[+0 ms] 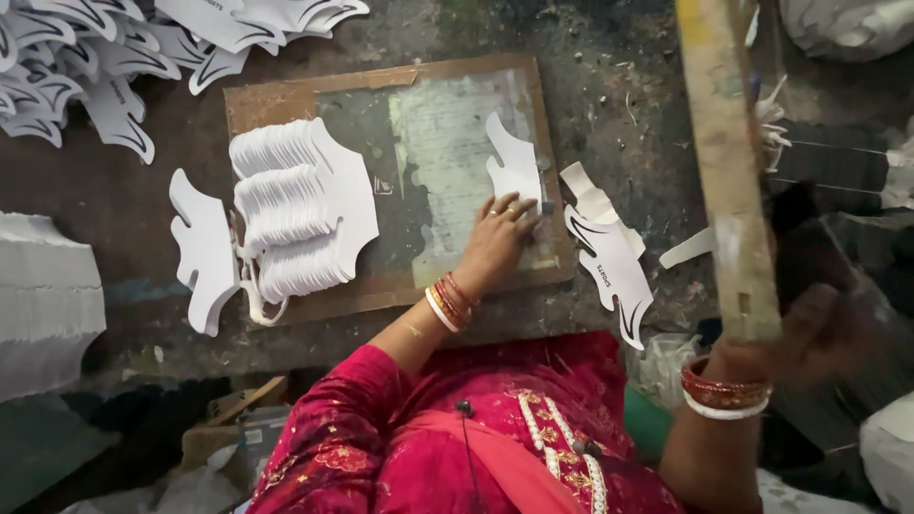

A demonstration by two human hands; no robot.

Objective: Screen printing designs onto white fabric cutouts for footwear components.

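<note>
My left hand (500,233) lies flat, fingers spread and pressing down on a white die-cut piece (514,164) that rests on the wooden board (286,100). The hand grips nothing; it only holds the piece down against the board's worn pale centre, near the board's right edge. Bangles in red, gold and white sit on that wrist.

My right hand (809,328) is raised well off to the right of the board, closed around a long wooden stick (728,171) with traces of yellow paint. The stick stands nearly upright in the view, blurred, its top passing out of the frame. I cannot tell how my fingers sit around it because the hand is dark and smeared. Red and white bangles ring this wrist too.

On the left half of the board sits a fanned stack of white cut-outs (305,214), many thin layers of the same curved shape. Just off the board's left edge lies a single flat white cut-out (202,252). Just off the board's right edge lie a few printed white pieces with black curved lines (614,262). Above the board's upper left corner is a loose heap of similar printed pieces (105,57). Far left of the board stands a tall pile of white sheets (43,295). All of it rests on a dark, stained work surface (628,105).
</note>
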